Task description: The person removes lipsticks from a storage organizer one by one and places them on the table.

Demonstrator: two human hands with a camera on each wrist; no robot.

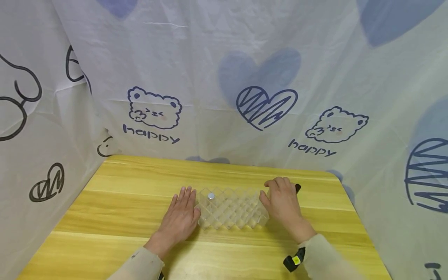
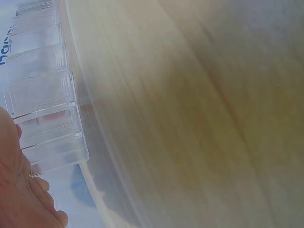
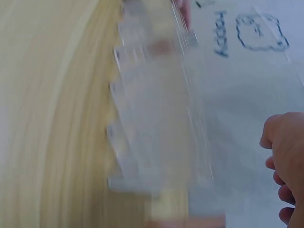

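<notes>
A clear plastic organizer (image 1: 231,210) with diamond-shaped compartments stands between my two hands; its stepped side walls also show in the left wrist view. One small item with a round, pale top (image 1: 211,196) stands in a compartment near its left end. My left hand (image 1: 180,217) lies with straight fingers along that left end, thumb at the organizer's edge. At the opposite end, my right hand (image 1: 281,202) is bent loosely, thumb apart from the fingers, with nothing visible held. A black-tipped thing (image 1: 298,188) shows just beyond its knuckles, mostly hidden by the hand.
The yellow wood-grain table (image 1: 122,194) extends around the organizer. A pale cloth (image 1: 210,77) printed with hearts and bears hangs behind the table and at both sides. A black and yellow band piece (image 1: 294,259) sits at my right wrist.
</notes>
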